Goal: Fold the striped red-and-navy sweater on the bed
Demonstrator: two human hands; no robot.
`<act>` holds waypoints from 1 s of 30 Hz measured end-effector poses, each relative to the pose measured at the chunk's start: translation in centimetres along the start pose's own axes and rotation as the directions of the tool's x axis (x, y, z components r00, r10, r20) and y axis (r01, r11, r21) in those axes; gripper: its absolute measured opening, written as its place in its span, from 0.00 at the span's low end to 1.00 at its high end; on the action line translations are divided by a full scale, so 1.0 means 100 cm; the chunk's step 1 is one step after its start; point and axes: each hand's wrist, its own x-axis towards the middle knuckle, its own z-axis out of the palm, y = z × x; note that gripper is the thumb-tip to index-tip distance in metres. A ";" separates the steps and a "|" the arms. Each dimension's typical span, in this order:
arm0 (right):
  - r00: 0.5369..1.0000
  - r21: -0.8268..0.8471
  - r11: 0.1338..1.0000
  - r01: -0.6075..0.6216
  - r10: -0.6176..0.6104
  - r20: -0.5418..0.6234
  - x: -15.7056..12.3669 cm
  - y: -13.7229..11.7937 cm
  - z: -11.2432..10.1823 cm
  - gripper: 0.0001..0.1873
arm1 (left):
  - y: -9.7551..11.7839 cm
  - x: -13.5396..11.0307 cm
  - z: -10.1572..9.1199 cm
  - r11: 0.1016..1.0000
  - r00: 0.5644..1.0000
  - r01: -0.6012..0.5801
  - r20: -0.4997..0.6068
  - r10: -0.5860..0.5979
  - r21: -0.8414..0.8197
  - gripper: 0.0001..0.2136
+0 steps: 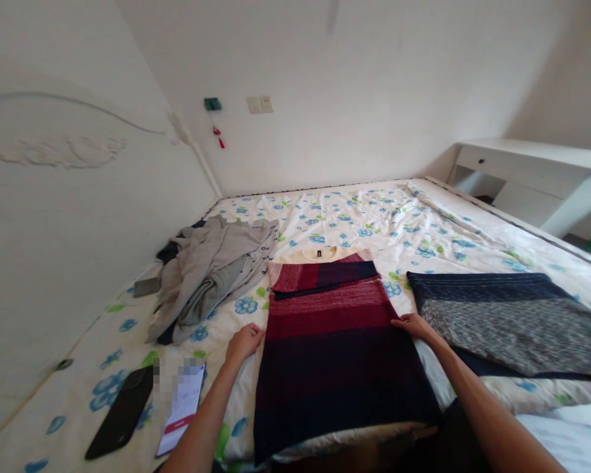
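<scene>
The striped sweater (335,348) lies lengthwise away from you on the bed (354,210), your left hand (246,341) and right hand (414,325) on its side edges, right fingers flat, left fingers' grip unclear.

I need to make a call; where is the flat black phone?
In the head view, the flat black phone lies on the floral bedsheet at lower left, just left of the white-and-red paper slip.

Red-navy striped sweater (335,341) (sleeves folded) flat on bed
</scene>
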 end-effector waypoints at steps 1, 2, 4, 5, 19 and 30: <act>1.000 0.008 1.000 0.003 -0.002 -0.023 0.005 -0.002 0.002 0.19 | 0.004 0.004 0.001 1.000 0.999 -0.012 -0.047 0.012 0.010 0.11; 0.999 0.019 1.000 0.005 -0.004 -0.042 0.009 -0.003 0.004 0.18 | 0.008 0.009 0.003 1.000 0.995 -0.026 -0.095 0.028 0.017 0.10; 0.998 0.041 0.999 0.009 -0.007 -0.057 0.017 -0.005 0.008 0.17 | 0.017 0.018 0.007 0.997 0.980 -0.069 -0.186 0.072 0.018 0.11; 0.998 0.048 0.999 0.013 -0.010 -0.055 0.019 -0.005 0.009 0.16 | 0.022 0.024 0.009 0.995 0.969 -0.103 -0.225 0.103 0.012 0.13; 1.000 0.060 0.998 0.016 -0.016 -0.002 0.022 -0.005 0.002 0.16 | 0.077 0.104 -0.003 0.876 0.873 -0.425 -0.153 0.464 0.229 0.06; 0.998 0.137 0.989 0.057 -0.054 -0.026 0.034 0.006 -0.003 0.16 | 0.066 0.112 0.004 0.912 0.978 -0.133 -0.198 0.058 -0.389 0.08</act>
